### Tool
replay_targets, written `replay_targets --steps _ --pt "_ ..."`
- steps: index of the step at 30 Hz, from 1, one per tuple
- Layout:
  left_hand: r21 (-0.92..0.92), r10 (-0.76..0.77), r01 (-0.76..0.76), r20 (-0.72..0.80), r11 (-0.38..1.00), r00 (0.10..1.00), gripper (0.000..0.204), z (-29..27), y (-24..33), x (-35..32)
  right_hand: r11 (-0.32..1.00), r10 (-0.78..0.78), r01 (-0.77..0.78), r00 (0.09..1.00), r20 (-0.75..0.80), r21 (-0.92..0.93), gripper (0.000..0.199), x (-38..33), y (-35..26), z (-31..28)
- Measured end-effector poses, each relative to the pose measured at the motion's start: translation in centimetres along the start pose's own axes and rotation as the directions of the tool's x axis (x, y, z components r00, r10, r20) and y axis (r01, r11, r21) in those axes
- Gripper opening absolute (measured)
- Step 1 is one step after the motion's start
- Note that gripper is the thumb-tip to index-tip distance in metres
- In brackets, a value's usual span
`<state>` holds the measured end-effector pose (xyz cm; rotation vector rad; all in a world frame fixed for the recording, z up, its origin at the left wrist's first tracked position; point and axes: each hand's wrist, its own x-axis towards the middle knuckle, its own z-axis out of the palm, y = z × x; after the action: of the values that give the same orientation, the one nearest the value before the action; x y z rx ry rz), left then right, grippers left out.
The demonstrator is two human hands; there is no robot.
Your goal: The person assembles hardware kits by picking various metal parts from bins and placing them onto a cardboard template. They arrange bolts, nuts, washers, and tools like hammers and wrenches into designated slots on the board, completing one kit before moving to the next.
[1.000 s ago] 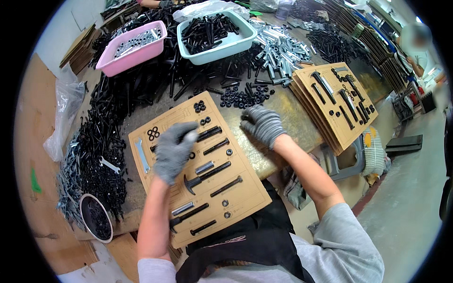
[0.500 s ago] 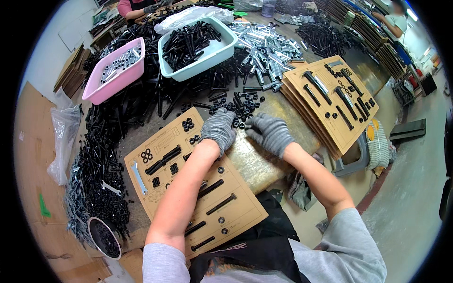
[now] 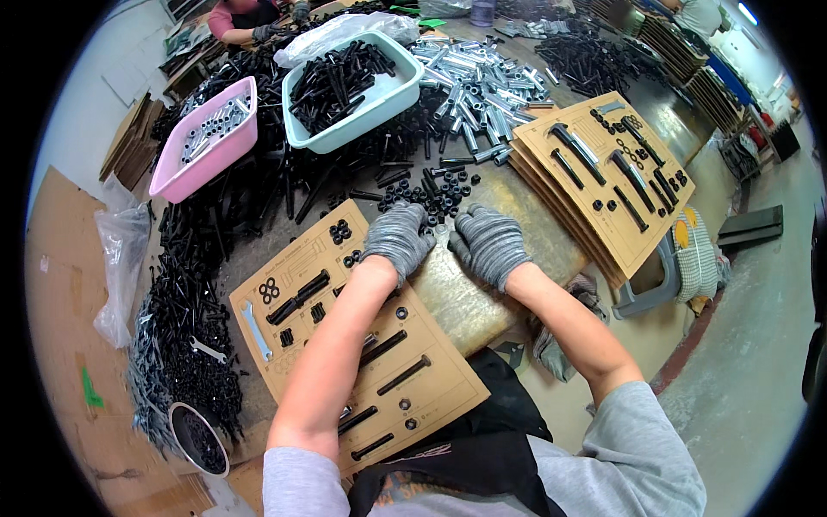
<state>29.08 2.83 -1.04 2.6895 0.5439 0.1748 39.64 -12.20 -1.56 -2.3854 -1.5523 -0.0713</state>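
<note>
My left hand (image 3: 398,239), in a grey knit glove, reaches over the top edge of a brown cardboard sheet (image 3: 461,379). Its fingers are bent at the near edge of a pile of black nuts (image 3: 444,203); whatever they hold is hidden. My right hand (image 3: 491,246), gloved the same way, sits just right of that pile on the worn metal tabletop (image 3: 465,297). Its fingers are curled in, and I cannot see what is inside them. The sheet beneath my left forearm carries black bolts (image 3: 403,376), nuts, dark rings (image 3: 270,290) and a silver wrench (image 3: 257,331).
A stack of cardboard sheets (image 3: 560,202), its top one holding bolts and nuts, lies right. Beyond the nuts stand a pink tray (image 3: 164,177) and a pale blue tray (image 3: 345,132), beside silver tubes (image 3: 474,82). Black bolts heap up left, near a round bowl (image 3: 222,461). Another person (image 3: 237,21) works opposite.
My right hand's fingers have curled in more, and the hand has shifted slightly left. My left hand stays by the nuts. The whole view has shifted a little.
</note>
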Motion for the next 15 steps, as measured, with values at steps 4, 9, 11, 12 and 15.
replay_targets --steps 4,9,11,12,15 --pt "0.046 -0.054 0.052 0.055 0.998 0.997 0.027 -0.1 -0.3 -0.7 0.992 0.059 -0.068 0.995 0.081 0.110 0.025 -0.6 -1.5 0.1" --pt "0.067 0.024 -0.034 0.146 0.997 0.989 0.024 1.5 1.1 1.3 0.986 -0.090 0.074 0.991 0.103 0.148 0.021 -0.3 -0.8 0.9" --pt "0.090 0.022 -0.033 0.122 0.995 0.992 0.028 1.3 1.2 0.9 0.975 -0.100 0.078 0.990 0.099 0.206 0.021 0.0 -1.3 0.4" --pt "0.101 0.016 -0.027 0.111 0.995 0.994 0.030 1.3 1.0 0.7 0.975 -0.097 0.073 0.989 0.107 0.209 0.021 0.2 -1.4 0.6" --pt "0.047 -0.027 0.025 0.048 0.999 0.998 0.024 1.9 0.5 0.2 0.977 -0.042 0.008 0.987 0.154 0.214 0.022 0.7 -1.7 1.1"
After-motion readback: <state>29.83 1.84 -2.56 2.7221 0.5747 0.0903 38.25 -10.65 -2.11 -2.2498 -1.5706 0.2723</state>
